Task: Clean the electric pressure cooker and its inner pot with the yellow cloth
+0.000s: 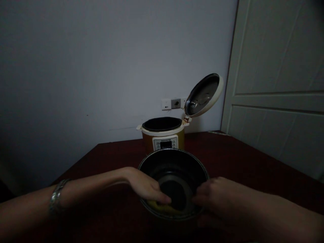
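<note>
A dark inner pot [174,162] is tilted toward me, low in the middle of the view. My left hand [146,185] reaches inside it, fingers closed on a yellow cloth [164,207] pressed near the pot's front wall. Only a strip of the cloth shows, and the dim light blurs its shape. My right hand [215,194] grips the pot's right rim, thumb inside. Behind the pot stands a white and yellow-brown electric cooker [181,136], with its round lid [206,96] raised to the right. The pot covers the lower part of its front panel.
The dark red table [113,155] reaches back to a pale wall [101,67]. Wall sockets [166,104] sit behind the cooker. A panelled door [273,81] is at the right. A metal bracelet [57,195] circles my left wrist.
</note>
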A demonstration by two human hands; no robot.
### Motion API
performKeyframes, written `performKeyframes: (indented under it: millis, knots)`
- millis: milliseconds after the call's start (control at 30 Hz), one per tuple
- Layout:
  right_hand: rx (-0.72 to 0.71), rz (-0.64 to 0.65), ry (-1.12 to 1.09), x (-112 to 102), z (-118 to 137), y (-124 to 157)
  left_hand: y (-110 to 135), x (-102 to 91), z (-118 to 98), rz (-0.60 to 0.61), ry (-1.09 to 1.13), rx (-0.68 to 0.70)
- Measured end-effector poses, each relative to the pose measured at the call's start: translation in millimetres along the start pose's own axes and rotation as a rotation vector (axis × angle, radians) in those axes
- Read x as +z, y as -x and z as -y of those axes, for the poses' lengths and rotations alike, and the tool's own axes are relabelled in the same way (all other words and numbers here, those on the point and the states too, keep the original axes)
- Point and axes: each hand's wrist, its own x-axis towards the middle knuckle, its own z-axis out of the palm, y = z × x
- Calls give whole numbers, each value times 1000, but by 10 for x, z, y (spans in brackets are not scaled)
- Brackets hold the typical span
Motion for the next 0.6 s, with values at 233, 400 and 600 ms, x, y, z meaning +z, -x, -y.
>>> performKeyframes:
  millis: [233, 400, 600]
  knots:
    - [-184, -564, 410, 547, -35, 106, -508, 124, 16, 284, 105, 78]
    - [-194, -708, 428, 551, -25, 152, -431, 33, 63, 362, -37, -105]
    - [-235, -611, 227, 545, -125, 104, -161, -130, 163, 42, -688, -322]
